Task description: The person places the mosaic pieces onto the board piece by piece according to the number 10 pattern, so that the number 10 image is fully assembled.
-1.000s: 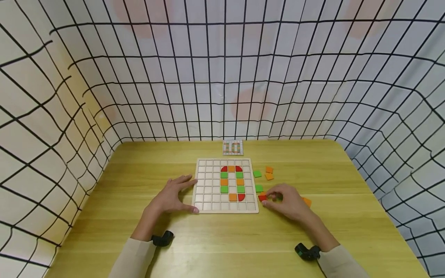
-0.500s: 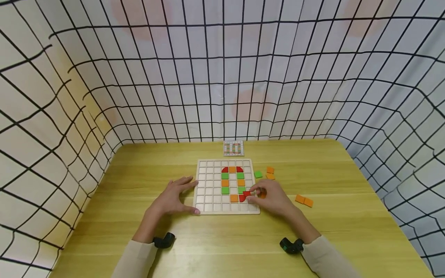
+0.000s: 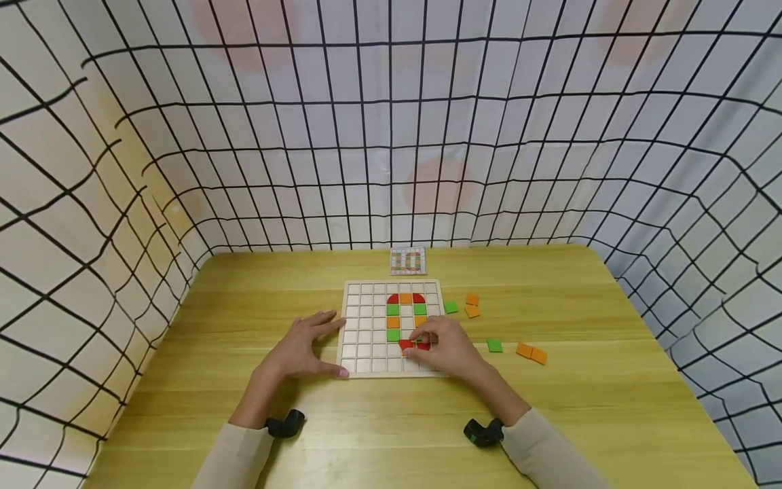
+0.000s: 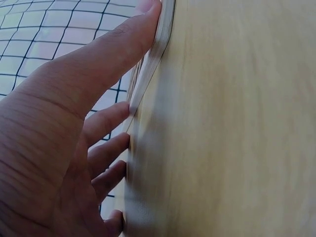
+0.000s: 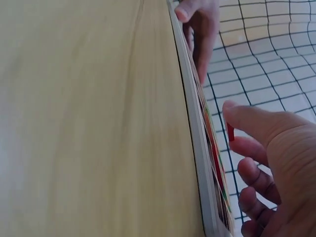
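Note:
A pale gridded board lies on the table, with red, orange and green tiles set in some of its squares. Between thumb and index finger my right hand pinches a red tile, which has one rounded side, over the lower part of the board. In the right wrist view that red tile stands on edge, apart from the board. My left hand rests with spread fingers at the board's left edge, its thumb touching the near left corner. The right hand hides some of the lower right squares.
Right of the board lie loose tiles: a green tile, two orange tiles, another green tile and an orange pair. A small patterned card lies behind the board. Black netting surrounds the table.
My right hand has carried the red tile leftward from beside the board to above its lower rows. A green tile now shows on the table where the hand was. The left hand stays put.

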A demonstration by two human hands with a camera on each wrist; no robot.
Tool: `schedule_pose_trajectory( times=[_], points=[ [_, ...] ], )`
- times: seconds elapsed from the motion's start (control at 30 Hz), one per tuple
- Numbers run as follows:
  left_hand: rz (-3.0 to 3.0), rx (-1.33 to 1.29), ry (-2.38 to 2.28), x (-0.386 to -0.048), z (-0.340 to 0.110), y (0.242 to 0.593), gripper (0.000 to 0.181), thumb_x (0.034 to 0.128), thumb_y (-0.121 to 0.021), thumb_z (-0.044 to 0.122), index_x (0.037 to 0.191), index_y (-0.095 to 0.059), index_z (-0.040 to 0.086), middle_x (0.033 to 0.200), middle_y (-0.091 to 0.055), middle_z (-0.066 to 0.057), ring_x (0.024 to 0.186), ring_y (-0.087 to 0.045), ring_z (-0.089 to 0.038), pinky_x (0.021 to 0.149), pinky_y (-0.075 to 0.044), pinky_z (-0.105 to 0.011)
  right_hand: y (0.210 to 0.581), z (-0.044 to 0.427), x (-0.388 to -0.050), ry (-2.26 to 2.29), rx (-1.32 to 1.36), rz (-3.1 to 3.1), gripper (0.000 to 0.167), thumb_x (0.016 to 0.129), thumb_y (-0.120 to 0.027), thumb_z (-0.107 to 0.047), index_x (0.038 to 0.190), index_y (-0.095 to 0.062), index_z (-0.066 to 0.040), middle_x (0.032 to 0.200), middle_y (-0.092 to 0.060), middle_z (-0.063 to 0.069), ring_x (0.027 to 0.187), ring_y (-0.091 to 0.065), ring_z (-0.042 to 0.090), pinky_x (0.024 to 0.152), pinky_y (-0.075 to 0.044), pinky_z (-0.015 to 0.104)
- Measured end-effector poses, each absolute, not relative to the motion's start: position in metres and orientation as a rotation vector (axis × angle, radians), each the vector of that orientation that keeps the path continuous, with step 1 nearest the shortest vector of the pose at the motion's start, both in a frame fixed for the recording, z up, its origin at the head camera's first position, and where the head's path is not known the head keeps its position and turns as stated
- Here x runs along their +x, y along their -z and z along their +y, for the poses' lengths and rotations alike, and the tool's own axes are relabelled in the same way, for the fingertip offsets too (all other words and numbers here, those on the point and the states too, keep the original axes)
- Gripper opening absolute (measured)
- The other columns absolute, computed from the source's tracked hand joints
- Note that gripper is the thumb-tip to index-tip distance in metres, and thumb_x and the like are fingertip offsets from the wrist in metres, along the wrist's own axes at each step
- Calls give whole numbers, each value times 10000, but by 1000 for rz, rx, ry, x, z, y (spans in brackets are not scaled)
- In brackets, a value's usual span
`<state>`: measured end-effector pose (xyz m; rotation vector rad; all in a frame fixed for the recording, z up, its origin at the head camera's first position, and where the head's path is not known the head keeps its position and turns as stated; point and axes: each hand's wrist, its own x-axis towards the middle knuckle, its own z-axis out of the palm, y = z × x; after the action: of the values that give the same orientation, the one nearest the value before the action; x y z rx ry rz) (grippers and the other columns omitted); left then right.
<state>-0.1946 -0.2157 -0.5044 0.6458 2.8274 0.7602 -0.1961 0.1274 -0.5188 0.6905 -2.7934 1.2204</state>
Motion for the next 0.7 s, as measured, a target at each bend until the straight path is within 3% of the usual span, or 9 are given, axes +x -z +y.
schedule_pose_trajectory(
  times=[0.47, 0.5, 0.6, 0.7],
  points=[
    [2816, 628, -772, -194, -215, 505, 1084, 639, -890, 676, 1542, -503, 218, 1658, -380, -100, 1560, -269, -400, 1258, -104, -691, 521, 106, -191, -1091, 626, -2866, 226, 800, -881, -425, 917, -806, -246, 723, -572, -110, 749, -494, 112, 672, -425, 304],
    [2818, 628, -770, -194, -215, 505, 1083, 640, -889, 676, 1542, -503, 218, 1658, -380, -100, 1560, -270, -399, 1258, -106, -690, 521, 105, -191, -1081, 627, -2865, 228, 800, -879, -430, 914, -804, -248, 722, -570, -111, 746, -496, 110, 734, -460, 311],
    [2823, 631, -769, -194, -215, 505, 1081, 640, -890, 674, 1542, -503, 220, 1658, -380, -98, 1559, -274, -395, 1258, -109, -689, 522, 103, -191, -1069, 635, -2849, 228, 798, -879, -433, 904, -799, -247, 712, -559, -116, 741, -490, 106, 756, -470, 347],
    [2822, 629, -769, -194, -215, 505, 1085, 638, -892, 673, 1544, -501, 221, 1660, -378, -95, 1560, -273, -390, 1258, -107, -689, 522, 102, -191, -1066, 632, -2838, 229, 790, -886, -431, 888, -795, -245, 698, -557, -112, 730, -480, 104, 734, -446, 310]
  ],
)
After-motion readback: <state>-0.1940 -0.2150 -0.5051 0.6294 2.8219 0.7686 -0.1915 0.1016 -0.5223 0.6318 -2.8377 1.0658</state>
